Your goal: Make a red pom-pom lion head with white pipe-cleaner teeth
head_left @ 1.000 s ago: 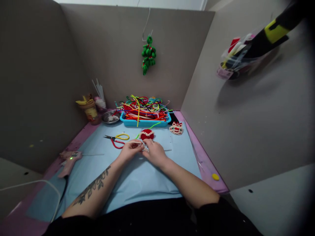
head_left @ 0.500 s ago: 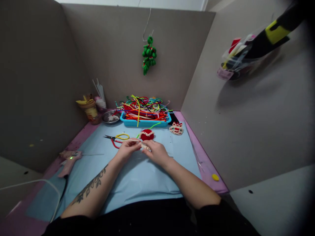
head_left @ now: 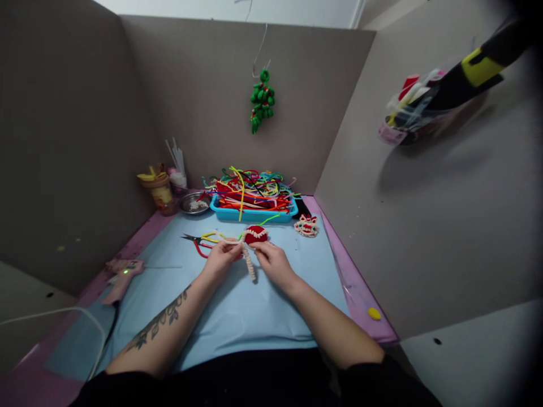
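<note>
My left hand is closed in a pinch on a cream pipe cleaner, whose crimped, wavy length hangs down between my hands. A straight, pale end sticks out leftward over the left fingers. From the other side, my right hand pinches the same strand near its top; the exact fingertip contact is too small to make out. Just beyond the fingers lies a round red piece with a cream wavy trim, and a bright green stem beside it. Yellow-and-red-handled scissors lie left of it, partly behind my left hand.
A blue tray of pipe cleaners stands at the back, with a metal bowl to its left. A pink glue gun lies left. A red-and-cream lion-like face and a yellow disc are at right.
The crimped part of the pipe cleaner, earlier mostly under my right fingers, now hangs down in plain sight. My right fingers have shifted up toward the red piece. The view has tilted slightly.
</note>
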`<state>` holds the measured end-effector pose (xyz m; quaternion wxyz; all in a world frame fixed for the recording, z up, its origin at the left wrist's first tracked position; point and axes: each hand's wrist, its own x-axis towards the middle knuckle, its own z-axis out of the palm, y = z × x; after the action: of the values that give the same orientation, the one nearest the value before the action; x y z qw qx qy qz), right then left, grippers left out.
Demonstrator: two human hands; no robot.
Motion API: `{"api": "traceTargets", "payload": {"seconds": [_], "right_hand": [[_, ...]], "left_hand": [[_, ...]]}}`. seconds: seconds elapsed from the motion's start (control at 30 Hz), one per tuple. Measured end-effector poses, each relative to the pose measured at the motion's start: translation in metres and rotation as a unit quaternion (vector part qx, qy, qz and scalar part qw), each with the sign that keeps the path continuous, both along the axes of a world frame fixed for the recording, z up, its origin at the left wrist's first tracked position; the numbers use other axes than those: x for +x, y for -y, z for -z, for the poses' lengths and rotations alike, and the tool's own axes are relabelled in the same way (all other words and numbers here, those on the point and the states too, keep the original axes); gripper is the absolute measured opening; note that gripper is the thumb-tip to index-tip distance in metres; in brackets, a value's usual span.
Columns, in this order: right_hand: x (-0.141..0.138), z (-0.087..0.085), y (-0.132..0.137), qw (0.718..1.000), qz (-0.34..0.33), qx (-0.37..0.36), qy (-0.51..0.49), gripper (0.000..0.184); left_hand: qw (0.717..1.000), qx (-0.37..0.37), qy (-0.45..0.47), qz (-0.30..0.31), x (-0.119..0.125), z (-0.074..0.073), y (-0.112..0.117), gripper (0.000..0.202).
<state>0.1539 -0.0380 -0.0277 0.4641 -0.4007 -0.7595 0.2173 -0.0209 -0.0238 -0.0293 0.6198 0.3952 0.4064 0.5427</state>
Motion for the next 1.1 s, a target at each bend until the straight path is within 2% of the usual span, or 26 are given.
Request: {"api": "traceTargets", "payload": {"seconds": [0.17,0.3,0.47,0.57,0.7,0.8,0.97,1.1], "right_hand": [[-0.008,0.006,-0.001,0.994,-0.015,-0.099,-0.041,0.037],[-0.011,0.005,-0.001,0.969,-0.045,-0.207,-0.125,0.038],[-0.01,0.0,-0.002,0.939,-0.074,-0.284,-0.179,0.038],[-0.008,0.0,-0.004,0.934,-0.072,-0.295,-0.19,0.038],[-0.008,0.003,-0.005,0.941,-0.064,-0.272,-0.192,0.033],[-0.008,0.006,-0.005,0.944,-0.054,-0.26,-0.195,0.03],[-0.009,0.009,-0.005,0.934,-0.062,-0.273,-0.221,0.029],[-0.01,0.008,-0.004,0.921,-0.077,-0.3,-0.239,0.029]], "left_hand": [[0.999,0.033,-0.028,0.007,0.004,0.0,0.006,0.036],[0.997,0.049,-0.049,0.017,0.007,-0.003,0.011,0.033],[0.997,0.041,-0.036,0.06,0.008,-0.001,0.011,0.033],[0.998,0.005,-0.003,0.063,0.007,0.0,0.01,0.033],[0.994,-0.066,0.044,0.074,0.006,-0.004,0.01,0.034],[0.989,-0.088,0.06,0.098,0.004,-0.004,0.01,0.032],[0.99,-0.079,0.039,0.111,0.004,0.001,0.008,0.034],[0.997,-0.01,-0.024,0.074,0.007,0.0,0.009,0.036]]}}
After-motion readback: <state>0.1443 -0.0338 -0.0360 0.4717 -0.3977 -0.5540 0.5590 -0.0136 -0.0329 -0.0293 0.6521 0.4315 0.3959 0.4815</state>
